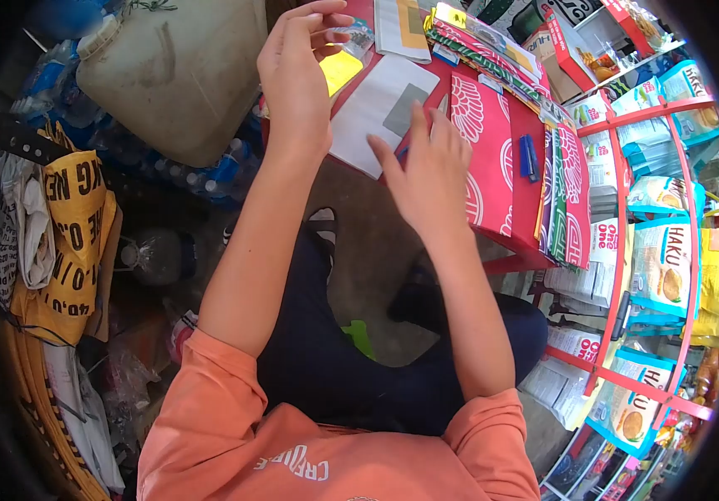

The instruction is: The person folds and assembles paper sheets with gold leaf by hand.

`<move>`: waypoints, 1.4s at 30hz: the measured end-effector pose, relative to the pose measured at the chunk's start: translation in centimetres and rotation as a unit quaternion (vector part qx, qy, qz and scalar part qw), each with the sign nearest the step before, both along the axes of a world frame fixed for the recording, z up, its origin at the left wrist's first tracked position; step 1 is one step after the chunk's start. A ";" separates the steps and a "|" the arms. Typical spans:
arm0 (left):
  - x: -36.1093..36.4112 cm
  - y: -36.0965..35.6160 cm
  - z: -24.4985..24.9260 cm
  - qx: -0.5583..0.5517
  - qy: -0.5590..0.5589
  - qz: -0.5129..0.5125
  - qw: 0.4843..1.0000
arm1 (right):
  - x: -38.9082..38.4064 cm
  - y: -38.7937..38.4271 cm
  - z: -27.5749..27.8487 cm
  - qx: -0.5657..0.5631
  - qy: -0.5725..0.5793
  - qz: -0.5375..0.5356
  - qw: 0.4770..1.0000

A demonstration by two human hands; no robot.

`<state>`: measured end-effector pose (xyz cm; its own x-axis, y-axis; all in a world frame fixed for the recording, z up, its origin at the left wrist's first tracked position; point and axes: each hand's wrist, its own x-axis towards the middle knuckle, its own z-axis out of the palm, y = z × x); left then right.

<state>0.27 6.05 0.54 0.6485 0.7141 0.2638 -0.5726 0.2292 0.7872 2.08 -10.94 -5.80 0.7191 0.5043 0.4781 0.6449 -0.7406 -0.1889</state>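
The left hand (pixel 297 63) pinches what looks like a small clear packet (pixel 358 35) above the red table (pixel 520 213), while the right hand (pixel 428 171) lies open, fingertips on a white envelope (pixel 372 108).

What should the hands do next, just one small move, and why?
Probably lower the left hand with its packet toward the white paper: the right hand lies open on that paper's edge on the red table, and the packet is pinched just above it.
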 end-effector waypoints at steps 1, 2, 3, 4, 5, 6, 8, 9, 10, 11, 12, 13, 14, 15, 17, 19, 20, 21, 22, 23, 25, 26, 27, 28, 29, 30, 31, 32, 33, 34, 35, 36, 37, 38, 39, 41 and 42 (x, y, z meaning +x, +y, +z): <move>0.0 -0.1 0.0 0.003 0.000 -0.001 1.000 | 0.0 1.3 -0.3 0.005 -0.013 -0.001 1.000; 0.0 -0.2 0.0 0.006 -0.001 -0.002 1.000 | 0.0 2.6 -0.9 0.010 -0.027 -0.002 1.000; 0.0 -0.3 -0.2 0.018 -0.006 -0.002 1.000 | -0.1 3.9 -1.5 0.016 -0.040 -0.004 0.999; 0.1 -0.3 -0.5 0.031 -0.011 -0.001 0.999 | -0.1 4.9 -2.2 -0.004 -0.041 -0.010 0.999; 0.2 -0.2 -0.7 0.043 -0.017 0.000 0.999 | -0.1 5.6 -3.1 -0.004 -0.035 -0.020 0.999; 0.1 -0.3 -0.7 0.048 -0.011 0.003 0.999 | -0.2 6.2 -3.8 -0.005 -0.029 -0.030 0.999; 0.0 -0.2 -0.6 0.055 -0.011 0.002 0.998 | 0.1 6.8 -4.6 0.007 -0.024 -0.035 0.999; -0.1 -0.2 -0.5 0.057 -0.011 0.002 0.998 | 0.4 6.7 -4.5 0.020 -0.026 -0.031 0.999; -0.2 -0.1 -0.3 0.038 0.000 -0.004 0.999 | 0.5 6.4 -4.3 0.032 -0.028 -0.028 0.999; -0.2 -0.1 0.1 0.019 0.010 -0.011 1.000 | 0.6 6.0 -4.1 0.045 -0.021 -0.018 0.999; -0.2 -0.2 0.3 0.000 0.019 -0.019 1.000 | 0.7 5.6 -3.3 0.059 -0.015 -0.007 0.998; -0.2 -0.2 0.2 -0.002 0.016 -0.024 1.000 | 0.9 5.3 -2.4 0.074 -0.010 0.004 0.997; -0.2 -0.3 0.2 -0.002 0.012 -0.028 1.000 | 1.0 4.9 -1.3 0.092 0.018 -0.007 0.996; -0.2 -0.2 0.2 -0.003 0.008 -0.030 0.999 | 1.0 4.6 -0.1 0.111 0.045 -0.016 0.993; -0.2 -0.2 0.2 -0.003 0.002 -0.037 0.999 | 1.5 3.6 0.6 0.173 0.099 -0.042 0.979; -0.1 -0.2 0.1 -0.005 0.004 -0.043 0.999 | 2.4 1.8 0.8 0.257 0.150 -0.077 0.952; -0.1 -0.2 0.1 -0.005 0.009 -0.045 0.999 | 2.7 0.8 1.1 0.308 0.200 -0.085 0.926; -0.1 -0.2 0.1 -0.006 0.015 -0.047 0.999 | 2.8 -0.4 1.4 0.357 0.249 -0.094 0.895; 0.0 -0.3 0.2 -0.015 0.007 -0.039 0.999 | 3.0 -1.7 1.5 0.364 0.237 -0.074 0.898; 0.2 -0.6 0.3 -0.024 -0.001 -0.033 0.999 | 2.9 -2.7 1.6 0.374 0.252 -0.080 0.889; 0.3 -0.8 0.1 0.002 -0.011 -0.029 1.000 | 3.0 -4.2 1.7 0.394 0.281 -0.091 0.870; 0.1 -0.6 -0.4 0.038 -0.011 -0.032 0.999 | 3.3 -4.6 1.7 0.374 0.282 -0.081 0.880; 0.1 -0.6 -0.8 0.075 -0.011 -0.034 0.997 | 3.6 -4.5 1.9 0.350 0.282 -0.085 0.889; 0.2 -0.8 -1.0 0.097 0.013 -0.064 0.993 | 3.9 -4.3 2.0 0.327 0.283 -0.091 0.897; 0.4 -1.0 -1.1 0.120 0.038 -0.094 0.988 | 4.4 -4.1 2.2 0.304 0.284 -0.096 0.904; 0.5 -1.2 -1.4 0.143 0.062 -0.123 0.980 | 5.1 -3.9 2.2 0.289 0.296 -0.106 0.904; 0.8 -1.8 -2.4 0.202 0.079 -0.129 0.968 | 6.0 -3.8 2.1 0.274 0.309 -0.116 0.903; 1.3 -2.6 -3.8 0.261 0.096 -0.134 0.951 | 7.0 -3.6 2.0 0.260 0.321 -0.124 0.902; 1.9 -3.3 -4.9 0.319 0.112 -0.137 0.931 | 7.8 -3.4 2.1 0.245 0.332 -0.132 0.901; 1.8 -4.2 -5.3 0.357 0.125 -0.129 0.917 | 8.4 -3.3 2.2 0.218 0.323 -0.128 0.912; 1.5 -5.4 -5.9 0.392 0.138 -0.121 0.902 | 8.9 -3.3 2.3 0.190 0.313 -0.124 0.922; 1.0 -6.0 -5.7 0.426 0.150 -0.112 0.885 | 9.2 -3.5 2.5 0.161 0.302 -0.120 0.932; 0.6 -6.1 -5.4 0.430 0.171 -0.114 0.879 | 9.3 -3.8 2.6 0.142 0.292 -0.112 0.939; 0.5 -6.1 -5.1 0.434 0.191 -0.115 0.873 | 9.6 -4.2 2.9 0.123 0.281 -0.104 0.946; 0.3 -5.9 -4.7 0.437 0.211 -0.116 0.867 | 9.7 -4.4 3.2 0.104 0.270 -0.096 0.952; 0.5 -5.2 -4.6 0.448 0.220 -0.093 0.862 | 9.4 -4.9 3.9 0.114 0.294 -0.103 0.943; 0.6 -5.0 -4.6 0.453 0.224 -0.081 0.859 | 9.4 -5.3 4.0 0.113 0.285 -0.107 0.946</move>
